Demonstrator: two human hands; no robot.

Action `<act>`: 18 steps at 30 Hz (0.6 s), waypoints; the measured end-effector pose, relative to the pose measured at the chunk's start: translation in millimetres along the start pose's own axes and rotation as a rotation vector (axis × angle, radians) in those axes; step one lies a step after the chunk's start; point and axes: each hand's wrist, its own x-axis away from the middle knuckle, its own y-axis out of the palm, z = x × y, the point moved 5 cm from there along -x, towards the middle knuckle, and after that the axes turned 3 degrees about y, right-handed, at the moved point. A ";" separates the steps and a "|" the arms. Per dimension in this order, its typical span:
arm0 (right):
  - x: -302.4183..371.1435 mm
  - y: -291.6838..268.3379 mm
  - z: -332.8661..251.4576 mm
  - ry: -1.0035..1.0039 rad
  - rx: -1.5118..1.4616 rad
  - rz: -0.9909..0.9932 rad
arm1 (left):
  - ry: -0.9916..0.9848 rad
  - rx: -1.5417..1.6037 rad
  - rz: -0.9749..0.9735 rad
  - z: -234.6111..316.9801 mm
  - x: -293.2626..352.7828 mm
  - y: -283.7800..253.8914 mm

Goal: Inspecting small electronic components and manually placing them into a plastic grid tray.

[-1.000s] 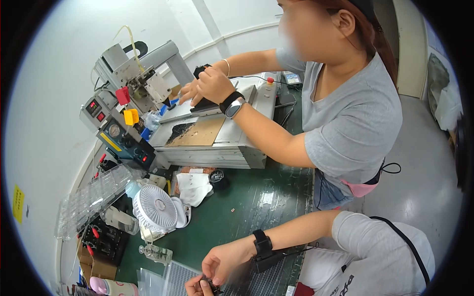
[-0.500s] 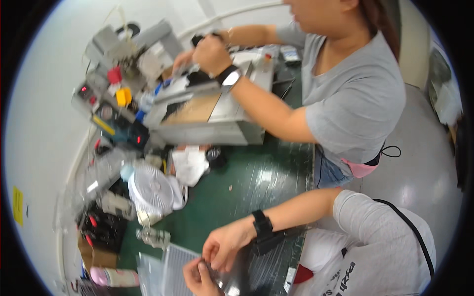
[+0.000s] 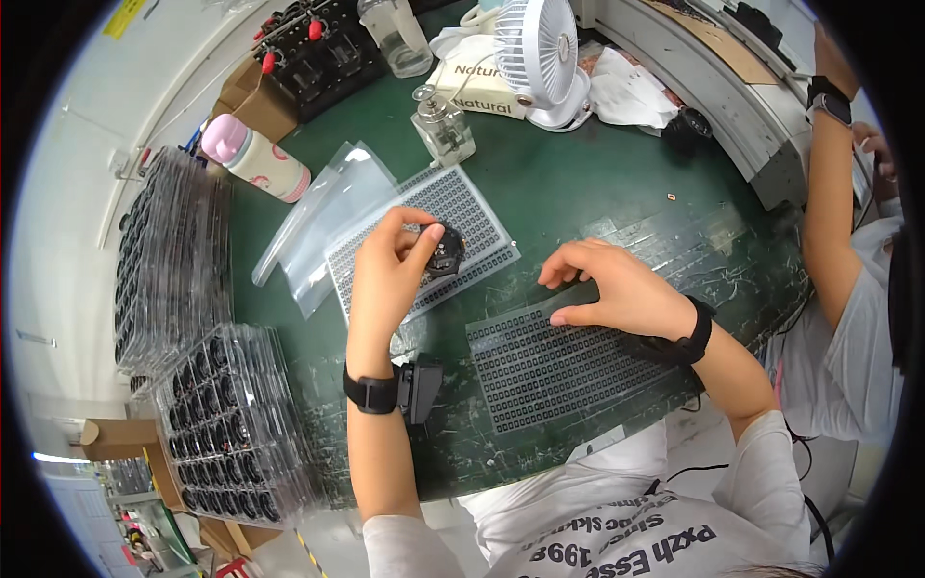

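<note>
From where I stand, the person's left hand [image 3: 385, 270] has its thumb and fingers pinched on a round black part [image 3: 446, 254], one flat face of it showing. The part sits right at those fingertips, over a white gridded sheet [image 3: 472, 207]; whether it touches the sheet I can't tell. To the right of that grip the right hand [image 3: 631, 289] arches above a dark gridded sheet [image 3: 540, 376], thumb and forefinger apart, with a gap showing between them; I can't make out whether the curled fingers meet the sheet. Just left of the pinch, clear plastic film [image 3: 323, 217] lies partly against the white sheet, and farther out that way stands a pink-lidded bottle [image 3: 258, 162]. Beyond the grip is a small glass pump bottle [image 3: 443, 133], with a tissue box [image 3: 469, 89] behind it and a white fan [image 3: 537, 53] beside the box. Well to the left of the hold, and nearer the person's body, clear trays [image 3: 217, 419] of round black pieces are stacked at the edge of the green table [image 3: 588, 183]. Far over to the right of the grip, a co-worker's forearm [image 3: 831, 178] reaches in, a dark watch at the wrist.
</note>
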 end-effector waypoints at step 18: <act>7.8 -21.1 -2.4 0.120 -0.097 -0.115 | 0.153 -0.163 -0.629 47.0 38.7 80.1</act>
